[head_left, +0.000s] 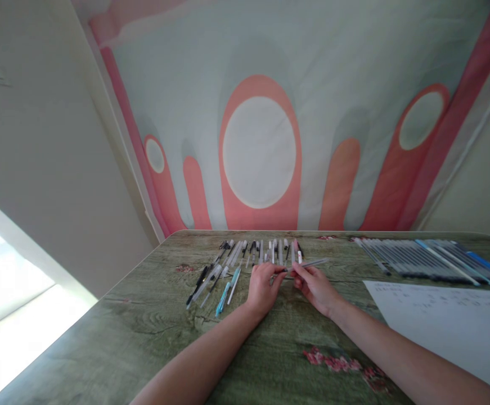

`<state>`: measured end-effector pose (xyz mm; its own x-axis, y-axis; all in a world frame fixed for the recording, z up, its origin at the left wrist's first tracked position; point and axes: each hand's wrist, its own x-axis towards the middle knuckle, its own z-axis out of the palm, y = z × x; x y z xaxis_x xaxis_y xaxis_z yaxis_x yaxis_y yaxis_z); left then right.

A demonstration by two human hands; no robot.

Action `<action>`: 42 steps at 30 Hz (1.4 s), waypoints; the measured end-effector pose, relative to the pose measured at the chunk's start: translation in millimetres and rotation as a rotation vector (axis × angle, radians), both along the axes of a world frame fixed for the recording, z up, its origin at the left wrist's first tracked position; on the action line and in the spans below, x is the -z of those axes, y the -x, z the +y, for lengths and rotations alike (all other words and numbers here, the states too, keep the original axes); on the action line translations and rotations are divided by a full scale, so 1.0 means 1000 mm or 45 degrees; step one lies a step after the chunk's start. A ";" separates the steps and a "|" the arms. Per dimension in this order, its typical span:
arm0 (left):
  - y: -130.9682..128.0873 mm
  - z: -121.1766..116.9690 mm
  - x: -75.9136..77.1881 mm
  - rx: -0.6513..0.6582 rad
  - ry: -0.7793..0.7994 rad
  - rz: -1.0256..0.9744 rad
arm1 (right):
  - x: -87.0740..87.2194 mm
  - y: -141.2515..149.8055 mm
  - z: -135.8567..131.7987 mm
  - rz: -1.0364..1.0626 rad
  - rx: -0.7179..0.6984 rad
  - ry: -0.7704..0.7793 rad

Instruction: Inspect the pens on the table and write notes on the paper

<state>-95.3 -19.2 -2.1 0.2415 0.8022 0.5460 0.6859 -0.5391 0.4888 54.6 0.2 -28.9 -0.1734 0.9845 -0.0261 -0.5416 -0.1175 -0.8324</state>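
Over the table's middle, my left hand and my right hand meet at a slim translucent pen. The right fingers pinch its barrel, which points out to the right. My left fingertips are closed on the dark end of the same pen; whether that end is a cap or a tip is too small to tell. Just beyond the hands lies a row of pens and clear barrels. To the left are loose pens, among them a light-blue pen and a white one.
At the right, many grey-clear pens lie side by side, with a blue pen at their right end. A white sheet with handwriting lies in front of them. The wood-patterned table meets a patterned hanging at the back.
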 end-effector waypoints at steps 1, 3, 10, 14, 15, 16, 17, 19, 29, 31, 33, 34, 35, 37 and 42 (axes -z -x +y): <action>0.000 0.000 0.000 0.009 0.009 -0.012 | 0.000 0.000 0.000 0.005 -0.001 0.003; -0.001 0.001 0.000 -0.001 0.031 -0.026 | 0.000 0.000 0.000 0.014 -0.003 0.009; -0.001 0.004 0.004 -0.034 0.074 0.052 | 0.000 0.000 0.000 -0.005 -0.018 -0.007; 0.001 0.004 0.006 0.002 0.003 -0.004 | -0.001 0.000 -0.001 -0.006 -0.010 -0.008; 0.001 0.004 0.006 0.006 -0.008 -0.021 | -0.001 0.000 -0.001 -0.007 -0.008 -0.007; 0.001 0.004 0.006 0.007 -0.016 -0.037 | -0.001 0.000 -0.001 -0.008 -0.006 -0.005; 0.001 0.004 0.006 0.008 -0.018 -0.049 | -0.001 0.000 -0.001 -0.008 -0.007 -0.004; 0.001 0.004 0.006 0.010 -0.009 -0.062 | -0.001 0.000 -0.001 -0.003 -0.016 0.000; 0.000 0.005 0.007 -0.050 0.130 0.052 | -0.001 0.001 -0.001 -0.048 -0.030 -0.015; 0.001 0.005 0.007 -0.039 0.120 0.062 | -0.001 0.000 -0.001 -0.059 -0.039 -0.037; 0.001 0.006 0.006 -0.026 0.104 0.066 | 0.000 0.000 -0.001 -0.056 -0.046 -0.051; 0.001 0.006 0.006 -0.023 0.093 0.066 | 0.000 0.000 -0.001 -0.052 -0.051 -0.055; 0.001 0.006 0.006 -0.021 0.080 0.068 | 0.000 0.000 0.000 -0.048 -0.053 -0.056; 0.001 0.006 0.005 -0.018 0.047 0.080 | 0.000 0.000 0.001 -0.042 -0.050 -0.044; 0.003 0.005 0.003 0.003 -0.087 0.171 | -0.001 0.000 0.002 0.005 -0.059 -0.009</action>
<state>-97.8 -14.1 -4.8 0.3178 0.7637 0.5619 0.7415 -0.5696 0.3546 54.5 2.6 -28.3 -0.2187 0.9756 -0.0186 -0.5390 -0.1367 -0.8311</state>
